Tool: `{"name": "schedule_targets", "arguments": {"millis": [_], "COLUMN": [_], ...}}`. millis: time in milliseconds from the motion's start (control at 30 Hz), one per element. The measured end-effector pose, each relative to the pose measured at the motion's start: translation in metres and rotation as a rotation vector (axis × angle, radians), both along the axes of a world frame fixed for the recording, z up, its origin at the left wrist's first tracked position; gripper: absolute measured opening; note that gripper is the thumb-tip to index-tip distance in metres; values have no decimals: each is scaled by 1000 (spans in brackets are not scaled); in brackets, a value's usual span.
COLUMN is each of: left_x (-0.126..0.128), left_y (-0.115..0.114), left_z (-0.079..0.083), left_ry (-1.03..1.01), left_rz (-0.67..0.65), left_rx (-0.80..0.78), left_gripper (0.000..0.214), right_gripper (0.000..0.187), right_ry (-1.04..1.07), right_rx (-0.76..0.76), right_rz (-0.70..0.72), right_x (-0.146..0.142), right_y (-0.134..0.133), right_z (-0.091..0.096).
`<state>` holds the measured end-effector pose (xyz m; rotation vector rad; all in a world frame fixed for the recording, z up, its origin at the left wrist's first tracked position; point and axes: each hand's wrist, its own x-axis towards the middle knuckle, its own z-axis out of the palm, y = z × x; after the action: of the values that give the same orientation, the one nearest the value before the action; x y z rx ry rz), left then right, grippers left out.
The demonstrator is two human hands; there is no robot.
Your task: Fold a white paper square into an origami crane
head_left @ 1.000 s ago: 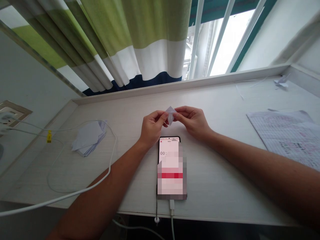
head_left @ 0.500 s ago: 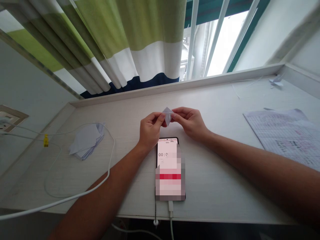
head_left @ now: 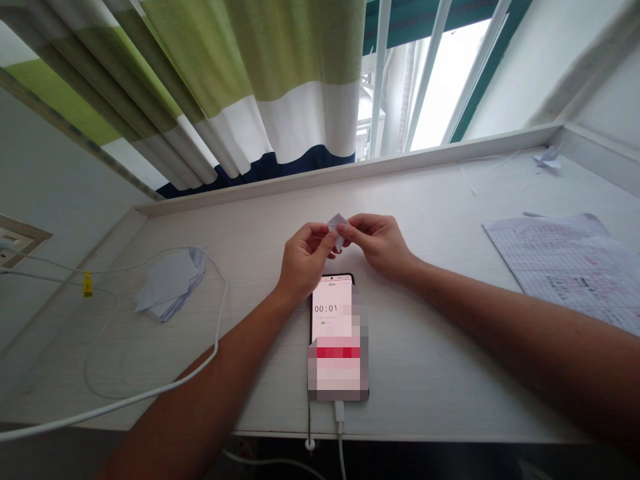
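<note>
A small piece of folded white paper [head_left: 339, 221] is held up over the desk, its top corner pointing away from me. My left hand [head_left: 306, 257] pinches its left side, thumb across the front. From the other side my right hand [head_left: 379, 240] grips it between thumb and fingers. Both thumbs nearly meet on the paper and cover part of its folds. Just below the hands lies a phone [head_left: 333, 320], its screen lit and showing 00:01, partly blurred out.
Loose white paper sheets [head_left: 170, 283] lie stacked at left, beside a white cable [head_left: 223, 320] that loops over my left forearm. A printed form [head_left: 555, 267] rests at right. Another paper scrap [head_left: 549, 159] sits in the far right corner. A charging plug [head_left: 339, 412] is in the phone.
Both thumbs have moved inward over the paper, which has turned slightly and shows less of its lower part. The left hand has shifted a little right. The phone's display reads more fully.
</note>
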<state>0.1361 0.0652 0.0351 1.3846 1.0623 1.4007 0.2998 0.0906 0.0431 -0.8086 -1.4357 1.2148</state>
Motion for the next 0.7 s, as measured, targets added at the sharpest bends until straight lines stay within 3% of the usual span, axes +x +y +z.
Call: {"name": "schedule_targets", "arguments": {"millis": [167,533,633,700], "left_x": [1,-3,-12,-18], "left_y": [0,4,9,13], "left_z": [1,4,6,5], "left_ry": [-38,-91,-16,71], "left_rz": [-89,-96,-34,-26], "left_rx": [-118,-142,-103,-96], "left_gripper": [39,38,31,24], "right_gripper": [44,35,25,17], "right_ry": [-13,-18,-57,-170], "right_rx": [-32,-46,-1,133], "right_rz": [-104,-56,-149,-264], "right_x": [0,0,4,9], "right_y": [3,6,11,14], "right_z": [-3,-7,-7,-6]}}
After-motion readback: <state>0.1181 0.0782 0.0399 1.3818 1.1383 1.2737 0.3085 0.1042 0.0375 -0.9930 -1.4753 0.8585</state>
